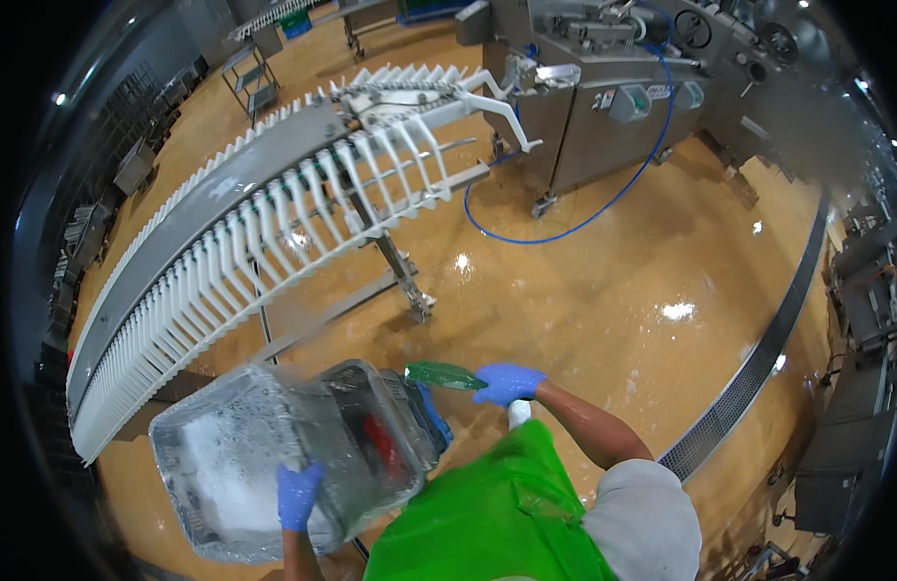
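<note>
My right hand [507,383], in a blue glove, is closed round one end of a long, flat green thing [443,375]. It looks like a scrubbing pad or brush; its exact kind is unclear. It points left, above the floor and past the stacked tubs. Lower left, my blue-gloved left hand [298,496] is on the right side of a grey tub [165,426] with white suds [221,470] in it. Its fingers are curled and seem to grip the tub's side. Beside it stands a second grey tub [356,370] with a red item [384,445] inside.
A long curved conveyor [245,213] with white slats runs across the left, standing on a metal leg [410,290]. A steel machine [603,126] stands far right, with a blue hose [565,235] looping over the wet tan floor [584,300]. A drain grate [739,392] curves along the right.
</note>
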The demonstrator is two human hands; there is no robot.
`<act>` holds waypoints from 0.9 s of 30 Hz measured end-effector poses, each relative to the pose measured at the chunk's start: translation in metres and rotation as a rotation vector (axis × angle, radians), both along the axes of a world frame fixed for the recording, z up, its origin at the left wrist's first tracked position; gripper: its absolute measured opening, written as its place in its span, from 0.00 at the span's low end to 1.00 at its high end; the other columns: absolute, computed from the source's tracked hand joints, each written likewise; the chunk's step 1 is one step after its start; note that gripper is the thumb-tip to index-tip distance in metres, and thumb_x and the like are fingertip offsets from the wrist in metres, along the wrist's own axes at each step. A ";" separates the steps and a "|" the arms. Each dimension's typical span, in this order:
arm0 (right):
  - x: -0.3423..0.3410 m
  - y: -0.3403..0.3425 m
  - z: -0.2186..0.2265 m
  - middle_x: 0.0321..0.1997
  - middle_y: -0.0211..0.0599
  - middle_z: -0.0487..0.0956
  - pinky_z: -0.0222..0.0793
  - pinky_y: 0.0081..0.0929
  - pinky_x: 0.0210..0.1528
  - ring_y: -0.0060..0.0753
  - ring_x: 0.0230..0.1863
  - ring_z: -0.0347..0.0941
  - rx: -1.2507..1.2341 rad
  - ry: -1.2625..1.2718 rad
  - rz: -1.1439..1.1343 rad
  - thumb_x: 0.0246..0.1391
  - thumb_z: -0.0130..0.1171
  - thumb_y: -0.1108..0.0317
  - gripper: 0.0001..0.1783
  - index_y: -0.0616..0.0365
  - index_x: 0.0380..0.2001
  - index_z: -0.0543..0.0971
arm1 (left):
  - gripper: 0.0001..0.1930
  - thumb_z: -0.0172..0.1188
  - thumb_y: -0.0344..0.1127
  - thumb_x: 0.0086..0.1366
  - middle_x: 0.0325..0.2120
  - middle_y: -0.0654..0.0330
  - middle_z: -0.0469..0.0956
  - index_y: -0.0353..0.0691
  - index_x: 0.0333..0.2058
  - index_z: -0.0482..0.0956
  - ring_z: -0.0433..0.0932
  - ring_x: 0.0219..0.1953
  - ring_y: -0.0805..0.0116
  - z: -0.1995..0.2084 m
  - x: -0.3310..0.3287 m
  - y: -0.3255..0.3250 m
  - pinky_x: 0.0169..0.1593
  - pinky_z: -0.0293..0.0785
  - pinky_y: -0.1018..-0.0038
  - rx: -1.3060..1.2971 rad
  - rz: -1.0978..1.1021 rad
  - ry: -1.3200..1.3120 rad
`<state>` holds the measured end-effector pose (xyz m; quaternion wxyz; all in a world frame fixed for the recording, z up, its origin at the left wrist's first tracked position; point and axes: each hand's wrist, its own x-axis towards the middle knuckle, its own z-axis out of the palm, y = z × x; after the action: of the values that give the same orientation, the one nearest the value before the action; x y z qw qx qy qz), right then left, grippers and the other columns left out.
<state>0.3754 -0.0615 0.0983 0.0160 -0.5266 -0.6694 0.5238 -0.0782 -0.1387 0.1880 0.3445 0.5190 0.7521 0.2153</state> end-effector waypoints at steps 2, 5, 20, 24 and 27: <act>0.040 -0.004 -0.028 0.24 0.46 0.77 0.69 0.39 0.28 0.41 0.21 0.74 -0.058 0.037 -0.050 0.49 0.54 0.53 0.21 0.61 0.35 0.76 | 0.15 0.61 0.40 0.55 0.26 0.61 0.75 0.31 0.33 0.76 0.71 0.28 0.71 -0.004 -0.002 -0.001 0.33 0.70 0.71 -0.004 -0.010 -0.145; 0.087 0.005 -0.017 0.30 0.52 0.78 0.69 0.43 0.33 0.48 0.29 0.75 -0.083 0.035 -0.040 0.50 0.54 0.53 0.22 0.64 0.36 0.75 | 0.14 0.59 0.37 0.55 0.24 0.62 0.73 0.30 0.35 0.75 0.68 0.26 0.73 -0.020 0.013 -0.004 0.31 0.67 0.73 0.019 0.272 -0.099; 0.103 0.153 0.063 0.37 0.57 0.76 0.68 0.46 0.42 0.58 0.40 0.73 0.061 0.144 0.172 0.51 0.56 0.54 0.22 0.63 0.40 0.73 | 0.06 0.57 0.30 0.55 0.19 0.59 0.74 0.33 0.27 0.77 0.69 0.22 0.74 0.026 0.132 0.035 0.28 0.65 0.69 -0.128 0.269 0.044; 0.081 0.185 0.069 0.38 0.57 0.76 0.67 0.48 0.42 0.60 0.41 0.73 0.157 0.123 0.336 0.53 0.55 0.55 0.21 0.63 0.39 0.72 | 0.12 0.58 0.30 0.55 0.27 0.60 0.76 0.31 0.37 0.76 0.71 0.27 0.73 0.025 0.144 0.035 0.31 0.69 0.71 -0.090 0.225 0.080; 0.059 0.209 0.095 0.35 0.56 0.76 0.67 0.48 0.40 0.60 0.40 0.72 0.227 0.170 0.436 0.54 0.55 0.52 0.21 0.62 0.38 0.72 | 0.12 0.58 0.29 0.51 0.23 0.60 0.77 0.33 0.36 0.76 0.72 0.25 0.72 0.043 0.177 0.037 0.30 0.70 0.69 -0.065 0.354 -0.016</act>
<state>0.4346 0.1476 0.1929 0.0178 -0.3187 -0.8178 0.4789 0.0983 -0.1016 0.2306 0.3240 0.3653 0.8354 0.2524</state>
